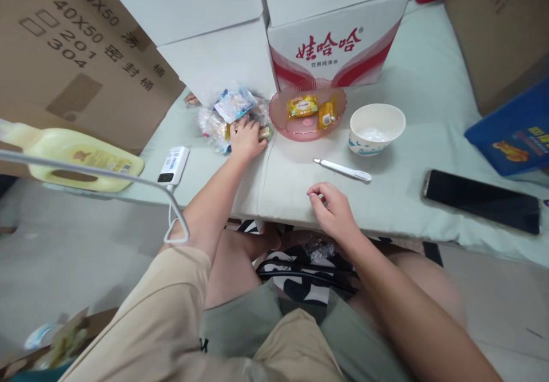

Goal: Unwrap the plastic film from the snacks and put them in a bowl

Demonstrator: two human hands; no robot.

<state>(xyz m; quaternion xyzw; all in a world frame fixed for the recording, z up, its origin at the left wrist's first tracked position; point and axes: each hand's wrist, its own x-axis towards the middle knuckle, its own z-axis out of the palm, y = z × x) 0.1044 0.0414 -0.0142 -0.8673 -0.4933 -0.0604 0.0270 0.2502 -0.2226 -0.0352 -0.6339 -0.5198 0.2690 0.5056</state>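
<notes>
Snack packets (229, 107) in clear and blue wrappers lie heaped at the far side of the pale green tabletop (407, 210), at eleven o'clock from the seated person. The left hand (246, 139) is stretched out over them, palm down, fingers bent onto the near edge of the heap; whether it grips a packet cannot be told. The right hand (332, 207) rests well apart near the table's front edge, fingers curled under, thumb tip meeting forefinger, nothing visible between them. From this hand the heap lies at ten o'clock, so the left hand is the nearer one.

Just beside the right hand, at one o'clock, lies a white pen-shaped tool (343, 170), its long axis running roughly nine to three. Beyond it stand a pink plate (306, 137) with two yellow packets (302, 106) and a white bowl (377, 127). A phone (482, 201) lies at three o'clock, and a power bank (174, 164) at nine.
</notes>
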